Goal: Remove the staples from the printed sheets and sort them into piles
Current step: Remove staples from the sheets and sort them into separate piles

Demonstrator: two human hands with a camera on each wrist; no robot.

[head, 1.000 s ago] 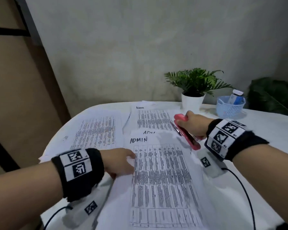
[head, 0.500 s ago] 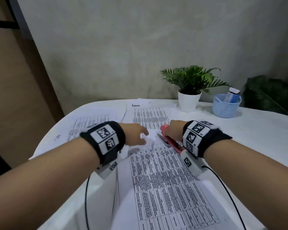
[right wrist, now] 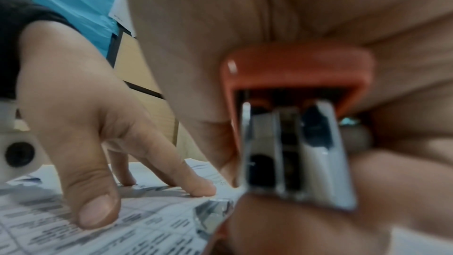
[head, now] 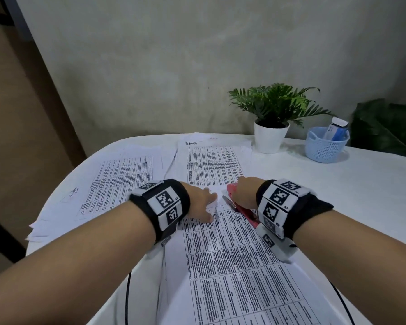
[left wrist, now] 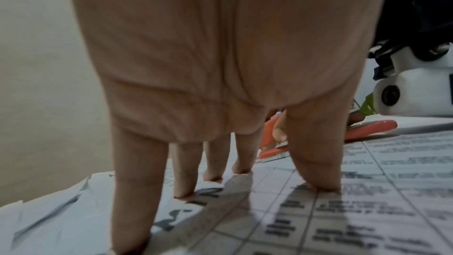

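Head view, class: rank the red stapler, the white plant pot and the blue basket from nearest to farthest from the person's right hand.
1. The red stapler: gripped in the right hand itself, over the printed sheet.
2. The white plant pot: at the table's far edge, beyond the hand.
3. The blue basket: farther right, past the pot.
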